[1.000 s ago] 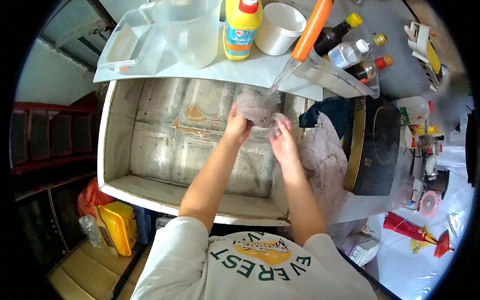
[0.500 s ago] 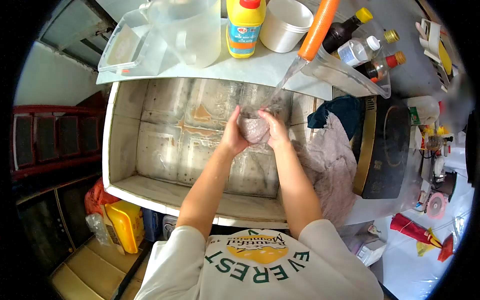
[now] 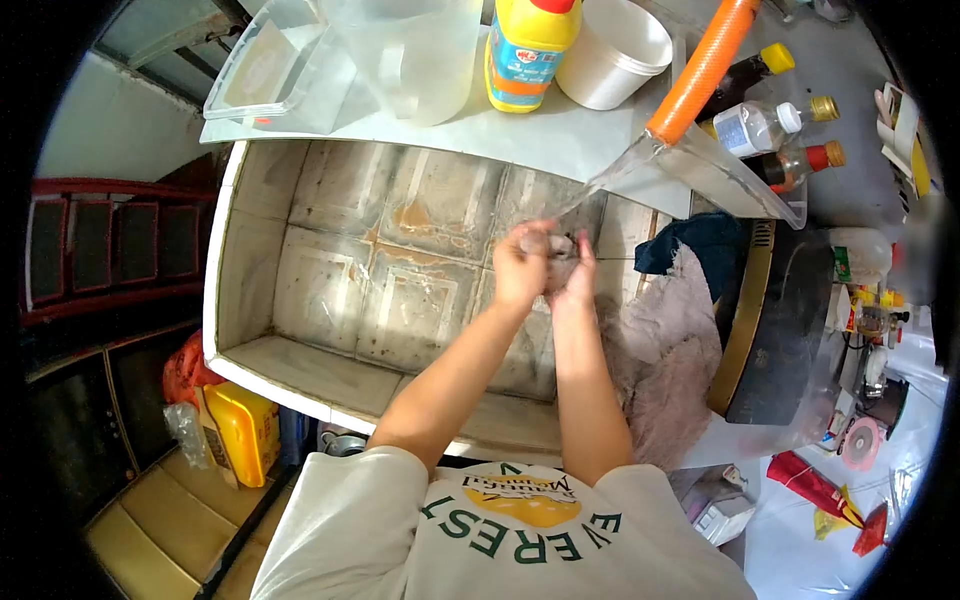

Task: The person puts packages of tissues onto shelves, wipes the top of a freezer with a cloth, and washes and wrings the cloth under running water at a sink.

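Over the tiled sink (image 3: 310, 360), both my hands are together around a wet greyish-pink cloth (image 3: 562, 262). My left hand (image 3: 522, 265) is curled on the cloth's left side, its fingers slightly blurred. On the other side my right hand (image 3: 574, 280) cups the cloth, fingers pointing up. Water runs from an orange hose (image 3: 705, 70) down onto the hands and the cloth. Most of the cloth is hidden between my palms.
A larger pink cloth (image 3: 675, 360) and a dark teal cloth (image 3: 695, 250) lie right of the sink, beside a black cooktop (image 3: 785, 330). Along the back ledge stand a clear pitcher (image 3: 415, 60), yellow bottle (image 3: 525, 55), white bucket (image 3: 612, 55) and a bin of bottles (image 3: 745, 175).
The cloth went from being spread between my hands to bunched up inside them. My left hand has closed over it. The view has shifted, so the sink and ledge sit differently in frame.
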`<control>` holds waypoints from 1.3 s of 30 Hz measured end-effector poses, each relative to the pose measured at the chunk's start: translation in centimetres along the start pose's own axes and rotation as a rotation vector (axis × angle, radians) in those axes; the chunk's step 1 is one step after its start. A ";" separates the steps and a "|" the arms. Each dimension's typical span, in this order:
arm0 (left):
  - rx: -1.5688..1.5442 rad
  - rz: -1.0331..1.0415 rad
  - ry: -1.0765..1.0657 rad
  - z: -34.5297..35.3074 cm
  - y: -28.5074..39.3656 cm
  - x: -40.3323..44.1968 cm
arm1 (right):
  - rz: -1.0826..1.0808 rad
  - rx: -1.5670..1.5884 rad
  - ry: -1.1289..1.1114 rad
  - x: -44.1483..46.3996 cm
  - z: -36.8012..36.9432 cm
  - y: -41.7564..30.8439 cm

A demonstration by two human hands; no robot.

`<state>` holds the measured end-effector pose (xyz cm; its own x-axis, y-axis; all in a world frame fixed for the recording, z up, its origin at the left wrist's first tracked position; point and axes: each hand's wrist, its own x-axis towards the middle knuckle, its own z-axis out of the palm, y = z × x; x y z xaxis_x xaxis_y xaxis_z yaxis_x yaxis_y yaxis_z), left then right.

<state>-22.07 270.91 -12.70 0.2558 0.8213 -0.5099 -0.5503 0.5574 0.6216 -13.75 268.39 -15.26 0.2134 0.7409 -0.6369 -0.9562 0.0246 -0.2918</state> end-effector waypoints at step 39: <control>0.515 -0.409 -0.177 0.5 3.6 4.1 | -0.229 -0.132 -0.083 2.2 0.0 -2.8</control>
<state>-22.65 276.39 -12.27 0.5127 0.5154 -0.6866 0.0558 0.7781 0.6257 -10.59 269.92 -15.83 0.3991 0.7785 -0.4844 -0.8492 0.1146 -0.5154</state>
